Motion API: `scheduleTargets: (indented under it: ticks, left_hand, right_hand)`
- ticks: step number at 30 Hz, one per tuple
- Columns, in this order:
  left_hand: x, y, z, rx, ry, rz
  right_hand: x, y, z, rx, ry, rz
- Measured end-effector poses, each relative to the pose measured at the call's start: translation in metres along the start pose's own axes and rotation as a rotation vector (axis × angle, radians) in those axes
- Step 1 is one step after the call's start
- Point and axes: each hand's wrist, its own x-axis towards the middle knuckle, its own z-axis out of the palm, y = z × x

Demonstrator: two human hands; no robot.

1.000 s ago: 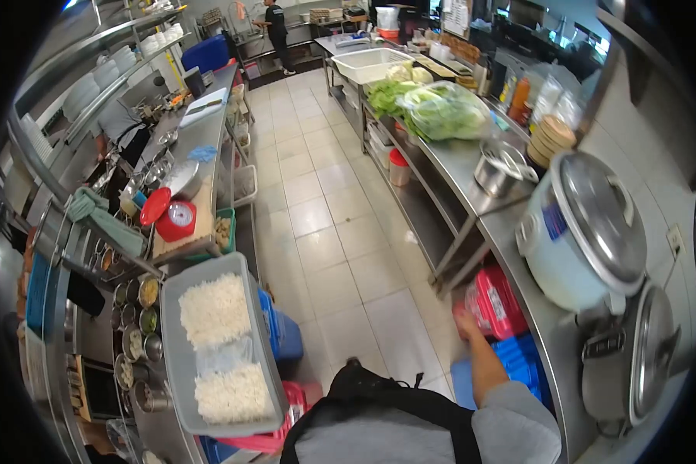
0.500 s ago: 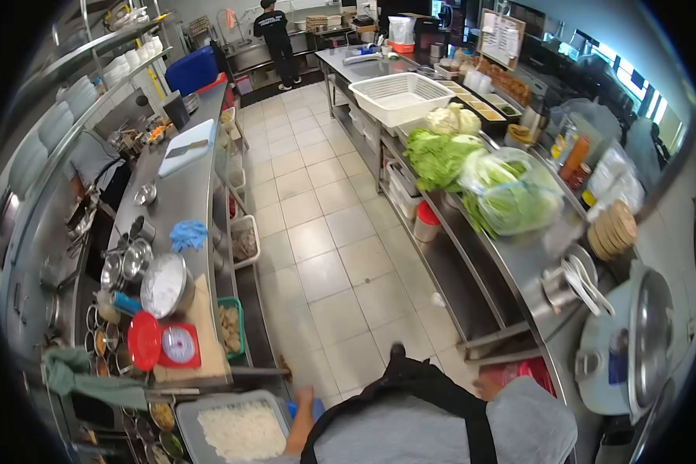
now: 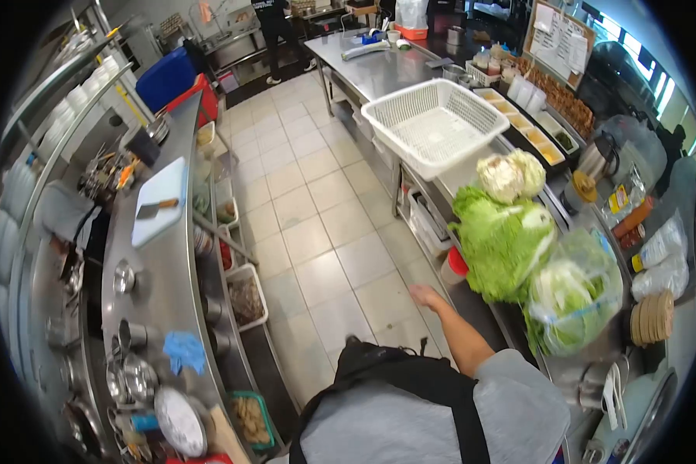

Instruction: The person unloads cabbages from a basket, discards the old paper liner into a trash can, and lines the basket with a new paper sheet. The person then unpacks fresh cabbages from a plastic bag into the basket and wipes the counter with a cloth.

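My right hand (image 3: 427, 297) hangs over the tiled floor beside the right-hand counter. Nothing is in it, and its fingers look loosely stretched out. The closest thing to it is a container with a red lid (image 3: 457, 263) on the shelf under that counter. Above, on the steel top, lie a large head of green lettuce (image 3: 506, 243), pale cauliflower (image 3: 503, 178) and leafy vegetables in a clear plastic bag (image 3: 576, 294). Out of sight is my left hand.
A white plastic basket (image 3: 379, 124) stands farther along the right counter. On the left counter (image 3: 162, 286) are a cutting board (image 3: 162, 220) with a cleaver (image 3: 157, 208), a blue cloth (image 3: 184, 352) and metal bowls. A tiled aisle (image 3: 309, 209) runs between, with another person (image 3: 274, 31) at its far end.
I have moved forward along the aisle, and the vegetables and basket appear nearer. My right hand has swung forward. My left hand and the rice tray have left the view.
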Motion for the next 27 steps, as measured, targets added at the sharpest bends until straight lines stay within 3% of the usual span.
scheduleTargets:
  ticks: [2, 3, 5, 7, 10, 11, 12, 14, 15, 16, 18, 21, 24, 25, 26, 27]
  left_hand:
    - [0.044, 0.020, -0.016, 0.046, 0.012, -0.023]
    - [0.067, 0.030, -0.025, 0.069, 0.010, -0.028]
    - [0.124, 0.053, -0.052, 0.124, 0.012, -0.018]
    - [0.191, 0.087, -0.086, 0.173, 0.023, 0.016]
    - [0.302, 0.147, -0.160, 0.259, 0.085, 0.162]
    - [0.350, 0.173, -0.194, 0.299, 0.151, 0.294]
    - [0.403, 0.206, -0.234, 0.317, 0.319, 0.644]
    - [0.478, 0.309, -0.290, 0.518, 0.124, 0.285]
    - [0.508, 0.362, -0.315, 0.141, 0.206, 0.297]
    - [0.550, 0.402, -0.336, -0.219, 0.145, 0.438]
    - [0.586, 0.494, -0.364, -0.274, 0.342, 0.751]
    - [0.621, 0.585, -0.378, -0.302, 0.302, 0.779]
    - [0.645, 0.596, -0.348, -0.280, 0.163, 0.489]
    - [0.668, 0.589, -0.345, -0.026, -0.042, 0.308]
    - [0.682, 0.576, -0.324, 0.385, 0.058, 0.321]
    - [0.689, 0.569, -0.315, 0.456, -0.010, 0.294]
  right_hand:
    - [0.037, -0.150, -0.001, 0.628, -0.300, 0.089]
    - [0.037, -0.217, -0.011, 0.823, -0.578, -0.089]
    - [0.024, -0.323, -0.033, 0.972, -0.695, -0.344]
    - [0.018, -0.378, -0.068, 0.926, -0.633, -0.572]
    - [0.024, -0.434, -0.127, 0.729, -0.291, -0.635]
    - [0.031, -0.450, -0.147, 0.640, -0.150, -0.604]
    - [0.038, -0.465, -0.162, 0.578, -0.002, -0.577]
    - [0.058, -0.493, -0.191, 0.524, 0.160, -0.498]
    - [0.072, -0.507, -0.203, 0.493, 0.175, -0.494]
    - [0.090, -0.521, -0.214, 0.465, 0.190, -0.487]
    - [0.137, -0.556, -0.232, 0.360, 0.229, -0.429]
    - [0.226, -0.610, -0.258, 0.180, 0.234, -0.331]
    - [0.341, -0.661, -0.263, 0.010, 0.240, -0.250]
    - [0.380, -0.675, -0.258, -0.017, 0.211, -0.244]
    - [0.419, -0.688, -0.254, -0.048, 0.185, -0.237]
    - [0.455, -0.698, -0.247, -0.076, 0.135, -0.242]
